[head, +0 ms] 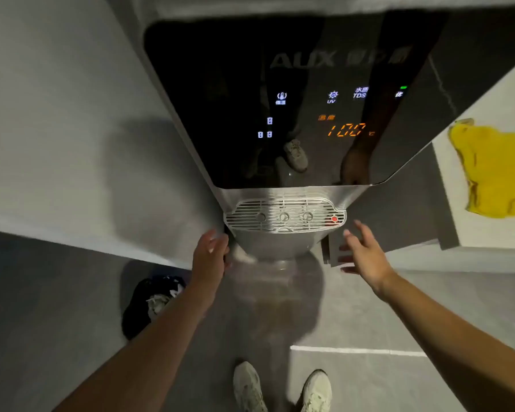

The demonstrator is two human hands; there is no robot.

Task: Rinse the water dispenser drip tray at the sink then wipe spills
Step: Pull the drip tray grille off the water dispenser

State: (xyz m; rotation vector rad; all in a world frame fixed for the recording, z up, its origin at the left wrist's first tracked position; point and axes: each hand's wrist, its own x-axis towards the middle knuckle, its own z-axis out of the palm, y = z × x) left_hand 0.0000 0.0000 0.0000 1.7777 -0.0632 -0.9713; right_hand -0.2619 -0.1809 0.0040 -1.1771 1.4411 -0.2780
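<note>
A tall water dispenser (280, 99) with a glossy black front panel stands before me, its display reading 100. Below the panel sits the silver slotted drip tray (284, 217) with a red float at its right end. My left hand (210, 255) is at the dispenser body just under the tray's left end, fingers curled against it; whether it grips anything I cannot tell. My right hand (364, 252) hovers to the right of the tray, fingers spread, touching nothing. A yellow cloth (494, 171) lies on a white counter at the right.
A white counter (488, 230) juts in at the right. A grey wall (57, 129) runs along the left. A dark bin with crumpled litter (152, 304) sits on the grey tiled floor at the left. My two shoes (283, 388) stand at the bottom.
</note>
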